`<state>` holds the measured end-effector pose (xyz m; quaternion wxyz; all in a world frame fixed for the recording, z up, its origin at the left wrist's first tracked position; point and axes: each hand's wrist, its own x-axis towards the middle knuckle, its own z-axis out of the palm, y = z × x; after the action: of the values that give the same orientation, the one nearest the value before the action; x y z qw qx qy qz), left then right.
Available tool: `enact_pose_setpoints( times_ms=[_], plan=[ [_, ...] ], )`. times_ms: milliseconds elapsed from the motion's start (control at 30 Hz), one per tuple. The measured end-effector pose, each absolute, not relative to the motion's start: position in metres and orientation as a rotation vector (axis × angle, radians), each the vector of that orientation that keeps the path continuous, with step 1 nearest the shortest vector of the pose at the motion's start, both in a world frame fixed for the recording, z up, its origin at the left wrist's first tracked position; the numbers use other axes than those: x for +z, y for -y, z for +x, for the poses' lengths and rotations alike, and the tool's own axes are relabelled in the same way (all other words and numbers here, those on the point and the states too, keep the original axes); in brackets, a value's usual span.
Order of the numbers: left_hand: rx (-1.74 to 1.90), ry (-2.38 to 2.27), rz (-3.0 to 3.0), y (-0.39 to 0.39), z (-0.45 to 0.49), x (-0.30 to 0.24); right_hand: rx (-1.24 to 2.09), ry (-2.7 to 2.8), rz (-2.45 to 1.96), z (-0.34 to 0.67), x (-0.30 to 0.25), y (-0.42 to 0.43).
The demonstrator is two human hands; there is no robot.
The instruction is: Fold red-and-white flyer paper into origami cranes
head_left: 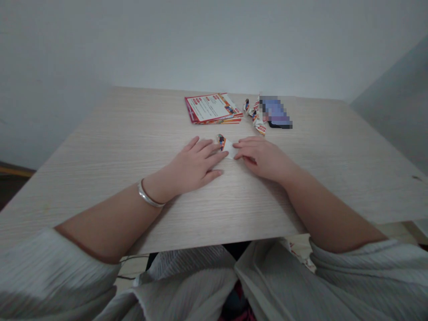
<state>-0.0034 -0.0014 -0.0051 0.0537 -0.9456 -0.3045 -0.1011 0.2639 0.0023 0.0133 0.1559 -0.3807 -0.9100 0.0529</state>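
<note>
A small folded paper piece [229, 149], white with a coloured printed corner, lies on the table between my hands. My left hand [195, 161] rests palm down with its fingers spread, and its fingertips press on the left part of the paper. From the other side, my right hand [264, 156] touches the paper's right edge with its fingertips. Its fingers are slightly bent and apart, with the thumb tucked lower; no grip on the paper shows. The underside of the paper is hidden.
Behind the hands lies a stack of printed leaflets [214, 108] with red borders. Several folded paper pieces [257, 118] sit to its right, beside a phone [277, 111] that is partly blurred out. The pale wooden table [133, 120] meets a wall at the back.
</note>
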Motion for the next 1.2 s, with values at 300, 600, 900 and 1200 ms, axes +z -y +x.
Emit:
enact_pose_setpoints(
  times_ms=[300, 600, 900, 1200],
  plan=[
    [-0.275, 0.950, -2.913, -0.002, -0.003, -0.005, 0.196, 2.627, -1.107, 0.255, 0.001, -0.003],
    [-0.223, 0.762, -2.988, -0.001, 0.001, 0.003, 0.097, 2.649, -1.131, 0.252, 0.015, 0.000],
    [-0.104, 0.804, -2.957, 0.008, 0.005, 0.008, 0.082, 2.592, -1.223, 0.252, 0.005, 0.000],
    [-0.009, 0.851, -2.940, 0.016, 0.010, 0.018, 0.089, 2.652, -1.464, 0.248, 0.000, -0.008]
  ],
)
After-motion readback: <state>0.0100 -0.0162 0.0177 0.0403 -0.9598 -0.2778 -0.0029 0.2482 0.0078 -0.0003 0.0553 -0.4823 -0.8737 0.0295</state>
